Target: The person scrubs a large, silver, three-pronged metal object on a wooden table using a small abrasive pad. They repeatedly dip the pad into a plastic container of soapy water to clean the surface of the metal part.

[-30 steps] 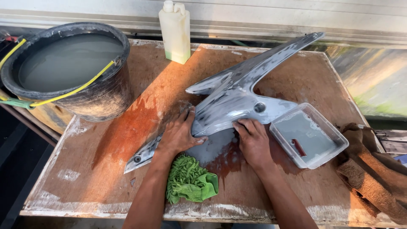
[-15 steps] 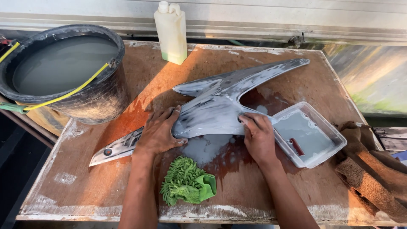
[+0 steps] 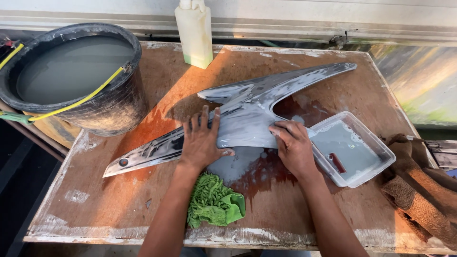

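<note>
A long grey winged panel (image 3: 257,102), wet with pale slurry, lies across the wooden table (image 3: 119,204). My left hand (image 3: 202,143) presses flat on its middle with fingers spread and the thumb at its near edge. My right hand (image 3: 293,150) bears down on the panel's near edge with fingers together; I cannot see whether anything is under them. A green nubby cloth (image 3: 214,202) lies crumpled between my forearms, near the front edge. A pool of grey water spreads under the panel.
A clear plastic tray (image 3: 376,164) of cloudy water sits right of my right hand. A black bucket (image 3: 119,104) of grey water stands at the back left, a pale bottle (image 3: 195,35) at the back, and a brown towel (image 3: 419,190) at the right edge.
The panel has swung and slid left, its narrow end now lying flatter across the table. Both hands stayed on it, the left one moving along towards the narrow end.
</note>
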